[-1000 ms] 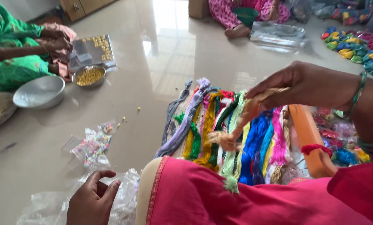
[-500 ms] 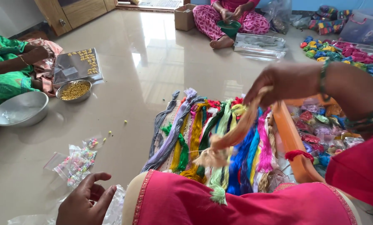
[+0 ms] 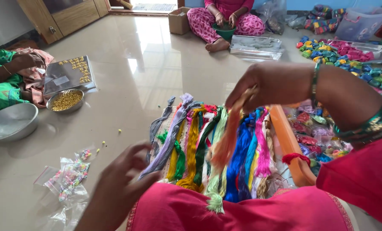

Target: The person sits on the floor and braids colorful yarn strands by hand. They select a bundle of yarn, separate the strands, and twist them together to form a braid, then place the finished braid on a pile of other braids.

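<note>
Fingers (image 3: 246, 96) of the right hand (image 3: 274, 83) pinch the top of a pale orange silk thread skein (image 3: 227, 137), lifting it so it hangs over the row of many-coloured thread skeins (image 3: 208, 141) laid across the lap beside an orange plastic tray edge (image 3: 287, 141). The left hand (image 3: 122, 171) hovers blurred and loosely spread, holding nothing, just above clear plastic packets of small beads (image 3: 69, 177) on the glossy beige tiled floor (image 3: 148, 64). At far left, another person's hand (image 3: 26, 60) rests near a steel bowl of golden beads (image 3: 66, 100).
</note>
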